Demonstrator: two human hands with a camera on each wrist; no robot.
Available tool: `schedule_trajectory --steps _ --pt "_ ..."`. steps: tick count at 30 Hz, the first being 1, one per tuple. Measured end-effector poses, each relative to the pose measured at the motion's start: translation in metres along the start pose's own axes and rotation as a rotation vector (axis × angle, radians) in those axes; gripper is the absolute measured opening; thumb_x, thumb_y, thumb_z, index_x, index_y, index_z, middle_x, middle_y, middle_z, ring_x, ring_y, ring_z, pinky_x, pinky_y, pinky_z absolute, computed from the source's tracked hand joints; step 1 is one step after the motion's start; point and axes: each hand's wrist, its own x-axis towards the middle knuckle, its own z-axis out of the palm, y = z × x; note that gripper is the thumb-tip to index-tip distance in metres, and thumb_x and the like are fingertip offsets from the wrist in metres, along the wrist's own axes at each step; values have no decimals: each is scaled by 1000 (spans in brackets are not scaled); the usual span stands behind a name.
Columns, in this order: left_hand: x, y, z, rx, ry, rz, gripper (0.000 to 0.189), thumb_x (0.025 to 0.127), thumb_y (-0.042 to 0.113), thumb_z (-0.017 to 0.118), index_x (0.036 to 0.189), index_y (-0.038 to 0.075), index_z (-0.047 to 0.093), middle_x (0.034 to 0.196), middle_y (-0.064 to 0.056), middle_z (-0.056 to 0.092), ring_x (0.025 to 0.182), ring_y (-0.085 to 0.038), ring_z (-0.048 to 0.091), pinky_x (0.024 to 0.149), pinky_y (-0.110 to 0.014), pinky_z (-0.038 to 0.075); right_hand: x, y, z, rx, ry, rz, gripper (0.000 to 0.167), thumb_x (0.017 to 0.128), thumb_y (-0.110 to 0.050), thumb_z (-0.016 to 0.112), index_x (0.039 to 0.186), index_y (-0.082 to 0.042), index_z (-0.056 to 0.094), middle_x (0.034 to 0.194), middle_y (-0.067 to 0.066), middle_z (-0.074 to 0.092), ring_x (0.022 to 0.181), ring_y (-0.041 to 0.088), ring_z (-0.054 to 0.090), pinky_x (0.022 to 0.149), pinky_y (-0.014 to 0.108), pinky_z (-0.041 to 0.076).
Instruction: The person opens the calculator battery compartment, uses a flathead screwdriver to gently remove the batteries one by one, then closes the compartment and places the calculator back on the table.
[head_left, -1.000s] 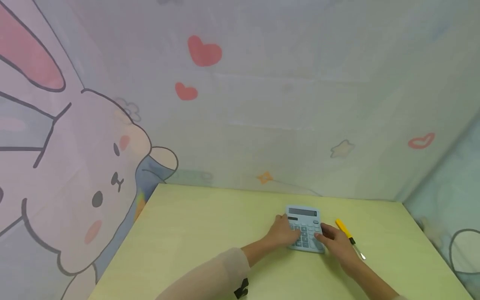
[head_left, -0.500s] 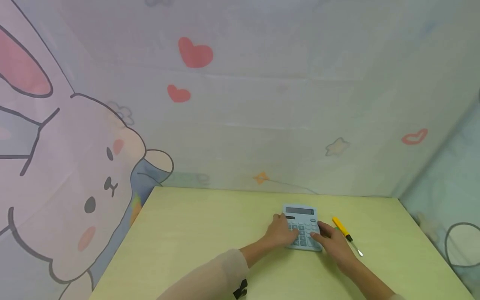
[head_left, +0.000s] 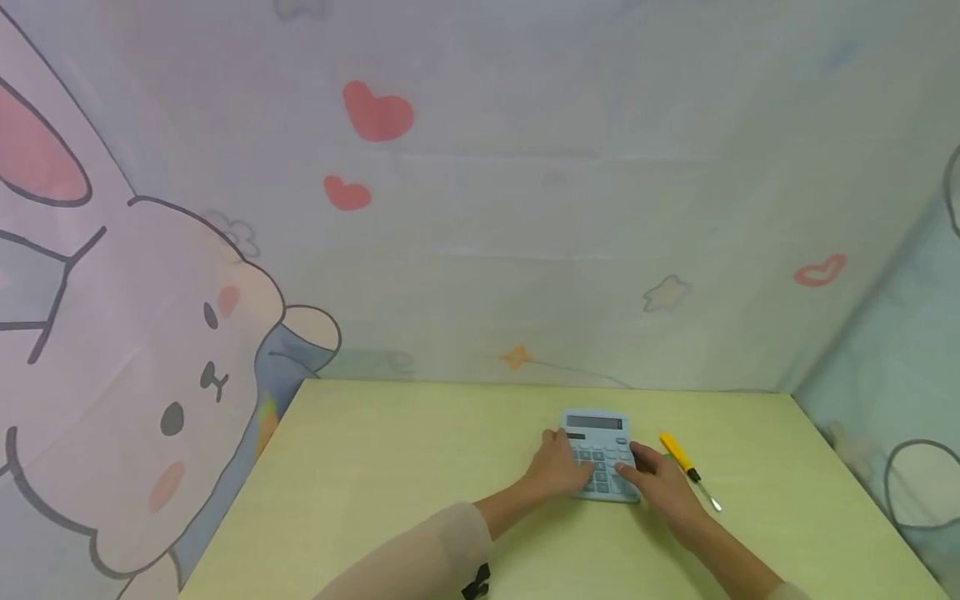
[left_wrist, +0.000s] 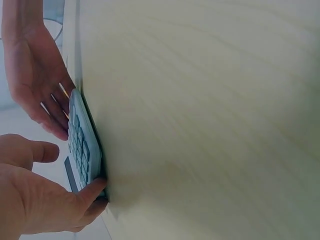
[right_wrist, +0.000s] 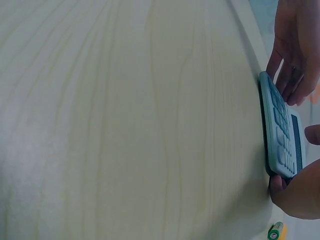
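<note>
A light blue calculator (head_left: 600,454) lies on the table with its display at the far end. My left hand (head_left: 557,465) grips its left side, fingers at the edge and thumb over the keys. On the opposite side, my right hand (head_left: 663,487) holds the right edge, its thumb over the right-hand keys. In the left wrist view, the left fingertips (left_wrist: 100,190) tuck in at the calculator's lower edge. The right wrist view shows the right fingers (right_wrist: 278,184) curled at the near corner; the undersides of both grips are hidden.
A screwdriver (head_left: 688,468) with a yellow handle lies right of the right hand. Beside it is a small green cylinder (right_wrist: 275,231). The pale yellow table (head_left: 390,450) meets a printed cloth backdrop (head_left: 480,208). A black piece (head_left: 477,581) shows below the left sleeve.
The head view has shifted a little, so everything appears slightly further left. Both hands stay at the calculator's sides, with no clear movement relative to it.
</note>
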Motion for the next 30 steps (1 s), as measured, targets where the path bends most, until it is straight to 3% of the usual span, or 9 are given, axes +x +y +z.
schedule_trajectory --steps 9,16,19,21,26,28,30 --pt "1 -4 -2 26 11 56 81 94 28 71 153 -18 38 139 -28 49 101 -29 61 97 -41 56 3 -1 2 18 1 10 76 106 -29 66 161 10 31 163 33 35 151 50 35 122 59 31" --pt "4 -3 -7 -36 -29 25 79 98 32 70 153 -14 40 134 -24 52 106 -29 60 101 -43 55 2 -2 -9 75 -31 10 71 108 -27 62 159 12 32 162 35 36 149 49 39 119 59 38" --pt "7 -4 -16 -27 -56 15 82 99 39 69 154 -13 39 141 -27 52 116 -33 60 107 -47 52 1 -9 -16 126 -93 6 73 109 -26 62 160 13 28 162 37 33 148 50 39 116 55 43" --pt "6 -5 -24 -30 -83 22 82 99 41 69 154 -13 41 138 -26 54 112 -31 60 102 -47 54 -1 -15 -21 130 -144 -7 74 109 -27 62 161 12 25 162 38 32 146 51 42 114 54 46" --pt "3 -7 -49 33 -221 135 68 100 44 70 145 -4 54 118 -14 63 98 -22 58 84 -40 55 -9 -31 -41 58 -276 -60 76 110 -31 60 161 13 24 158 39 37 142 53 46 112 58 47" --pt "3 -4 -61 103 -273 183 67 100 47 70 145 1 55 122 -13 65 107 -23 60 89 -40 54 -11 -39 -52 7 -309 -82 77 110 -33 60 161 13 24 157 38 40 141 54 46 111 61 46" --pt "2 -2 -77 196 -314 203 78 99 53 69 155 3 48 140 -15 61 125 -26 60 101 -43 53 -12 -48 -60 -54 -317 -99 79 109 -37 61 162 10 26 157 36 41 141 54 46 110 65 45"
